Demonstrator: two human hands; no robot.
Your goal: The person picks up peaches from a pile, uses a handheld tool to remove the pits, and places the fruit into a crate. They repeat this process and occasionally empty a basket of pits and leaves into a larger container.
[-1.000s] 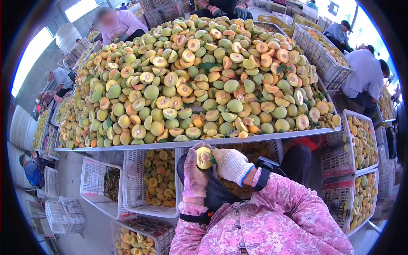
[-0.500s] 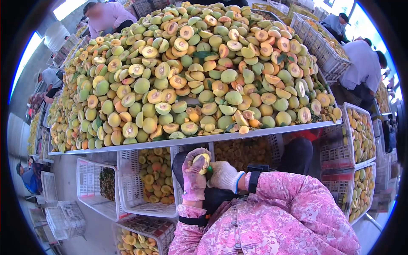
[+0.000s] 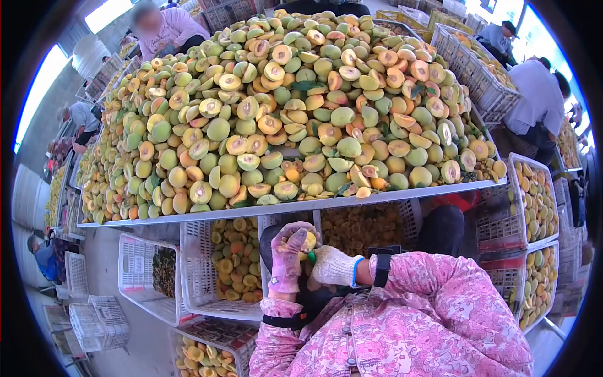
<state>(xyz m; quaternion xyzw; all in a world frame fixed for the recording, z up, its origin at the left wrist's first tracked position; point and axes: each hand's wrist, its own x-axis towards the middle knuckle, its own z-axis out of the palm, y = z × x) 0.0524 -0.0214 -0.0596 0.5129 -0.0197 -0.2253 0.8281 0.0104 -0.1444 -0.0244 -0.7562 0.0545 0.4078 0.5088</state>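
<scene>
My left hand (image 3: 287,254), in a stained pink glove, is closed around a yellow peach half (image 3: 309,241). Right beside it, my right hand (image 3: 334,265) wears a white knit glove and grips a small green-handled tool (image 3: 311,257). The tool's working end is hidden between the hands, against or close to the fruit. Both hands are in front of my body, below the front edge of a metal table (image 3: 289,209). A large heap of halved peaches (image 3: 251,144), several with pits showing, lies on that table.
Below the table edge stand a white crate of peach halves (image 3: 196,270) and another holding darker orange pieces (image 3: 361,229). A crate with dark contents (image 3: 135,267) is farther left. Filled crates (image 3: 521,207) are stacked at right. Other people (image 3: 169,28) sit around the table.
The view has shifted slightly, so the table and crates appear a little to the right. My hands stay together on the peach half, which appears turned a little in my left hand.
</scene>
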